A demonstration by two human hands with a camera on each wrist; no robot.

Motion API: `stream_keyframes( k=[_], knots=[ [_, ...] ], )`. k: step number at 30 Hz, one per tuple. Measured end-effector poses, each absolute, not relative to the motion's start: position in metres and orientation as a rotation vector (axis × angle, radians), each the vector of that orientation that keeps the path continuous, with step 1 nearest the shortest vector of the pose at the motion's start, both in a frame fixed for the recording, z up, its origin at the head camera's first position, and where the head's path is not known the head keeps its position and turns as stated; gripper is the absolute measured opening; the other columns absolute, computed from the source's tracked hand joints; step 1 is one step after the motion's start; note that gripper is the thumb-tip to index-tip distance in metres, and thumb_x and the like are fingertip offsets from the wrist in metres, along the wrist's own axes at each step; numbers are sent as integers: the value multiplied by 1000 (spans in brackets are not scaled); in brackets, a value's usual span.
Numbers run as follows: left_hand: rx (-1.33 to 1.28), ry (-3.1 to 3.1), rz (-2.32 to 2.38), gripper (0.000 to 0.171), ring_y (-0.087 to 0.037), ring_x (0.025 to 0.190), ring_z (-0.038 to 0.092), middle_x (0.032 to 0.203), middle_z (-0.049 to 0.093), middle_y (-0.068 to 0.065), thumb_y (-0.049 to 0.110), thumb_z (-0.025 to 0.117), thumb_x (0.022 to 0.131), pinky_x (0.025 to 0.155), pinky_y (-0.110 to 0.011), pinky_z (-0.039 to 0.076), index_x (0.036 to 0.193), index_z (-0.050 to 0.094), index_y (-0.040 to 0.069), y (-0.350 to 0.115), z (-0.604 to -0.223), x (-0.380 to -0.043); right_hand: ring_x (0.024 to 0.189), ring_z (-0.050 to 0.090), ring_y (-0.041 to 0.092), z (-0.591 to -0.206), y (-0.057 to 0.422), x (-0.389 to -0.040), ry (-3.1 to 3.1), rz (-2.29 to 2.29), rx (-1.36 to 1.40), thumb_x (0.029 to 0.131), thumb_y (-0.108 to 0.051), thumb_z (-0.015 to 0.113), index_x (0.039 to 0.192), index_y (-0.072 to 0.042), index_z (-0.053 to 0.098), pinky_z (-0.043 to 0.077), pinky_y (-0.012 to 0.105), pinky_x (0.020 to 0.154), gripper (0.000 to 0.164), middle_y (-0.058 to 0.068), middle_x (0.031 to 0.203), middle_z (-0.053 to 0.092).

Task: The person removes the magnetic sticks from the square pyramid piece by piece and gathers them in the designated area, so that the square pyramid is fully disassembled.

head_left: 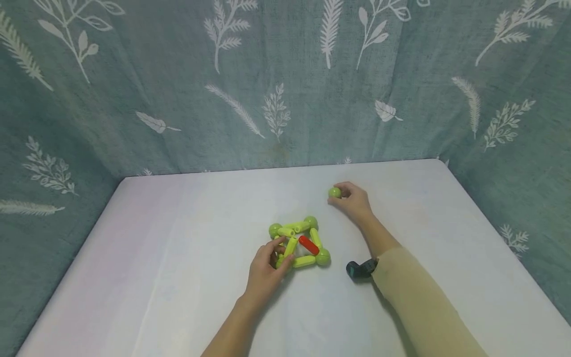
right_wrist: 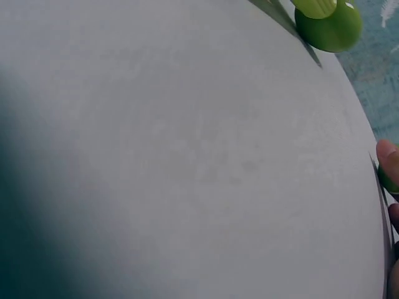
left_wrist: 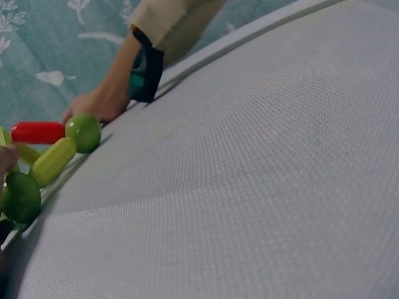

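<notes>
A square frame of yellow-green rods [head_left: 305,262] with green balls [head_left: 323,257] at its corners lies mid-table. More yellow-green rods [head_left: 291,245] stick up from its corners, and a red rod [head_left: 309,245] rises from the near right ball. My left hand [head_left: 263,272] grips the near left corner, its thumb and fingers covering most of the ball there. Farther back and to the right, my right hand [head_left: 354,201] pinches a loose green ball [head_left: 334,192] between thumb and fingers. The right wrist view catches that ball [right_wrist: 388,177] only at its edge.
The white table [head_left: 187,223] reaches back to a teal, leaf-patterned curtain [head_left: 276,99] that also hangs along both sides. On the right wrist is a dark strapped device [head_left: 361,268], low over the table to the right of the frame.
</notes>
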State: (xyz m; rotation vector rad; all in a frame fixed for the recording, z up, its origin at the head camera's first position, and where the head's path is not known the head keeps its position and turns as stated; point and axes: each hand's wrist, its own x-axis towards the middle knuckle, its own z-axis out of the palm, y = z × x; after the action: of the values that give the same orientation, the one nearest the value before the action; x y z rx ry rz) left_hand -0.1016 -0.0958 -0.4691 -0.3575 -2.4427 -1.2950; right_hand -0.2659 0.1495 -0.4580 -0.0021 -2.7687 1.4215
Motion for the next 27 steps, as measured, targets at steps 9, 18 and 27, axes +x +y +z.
stream_keyframes(
  k=[9, 18, 27],
  knots=[
    [-355, -2463, -1308, 46, -6, 74, 41, 91, 61, 5, 16, 74, 81, 62, -20, 41, 122, 57, 8, -97, -469, -99, 117, 52, 32, -457, 144, -277, -2803, 1267, 20, 81, -38, 72, 121, -19, 59, 42, 50, 96, 46, 10, 124, 60],
    [-405, -2420, -1286, 45, -5, 74, 40, 90, 62, 4, 13, 75, 79, 60, -19, 40, 120, 58, 7, -97, -470, -100, 121, 49, 31, -460, 145, -280, -2846, 1275, -9, 80, -42, 72, 130, -24, 54, 37, 52, 100, 56, 8, 130, 58],
    [-394, -2436, -1275, 45, -6, 73, 41, 90, 62, 4, 15, 75, 80, 60, -19, 39, 121, 59, 9, -100, -467, -99, 124, 47, 30, -461, 144, -274, -2843, 1300, -2, 80, -42, 71, 136, -23, 49, 37, 51, 101, 63, 8, 134, 54]
  ],
)
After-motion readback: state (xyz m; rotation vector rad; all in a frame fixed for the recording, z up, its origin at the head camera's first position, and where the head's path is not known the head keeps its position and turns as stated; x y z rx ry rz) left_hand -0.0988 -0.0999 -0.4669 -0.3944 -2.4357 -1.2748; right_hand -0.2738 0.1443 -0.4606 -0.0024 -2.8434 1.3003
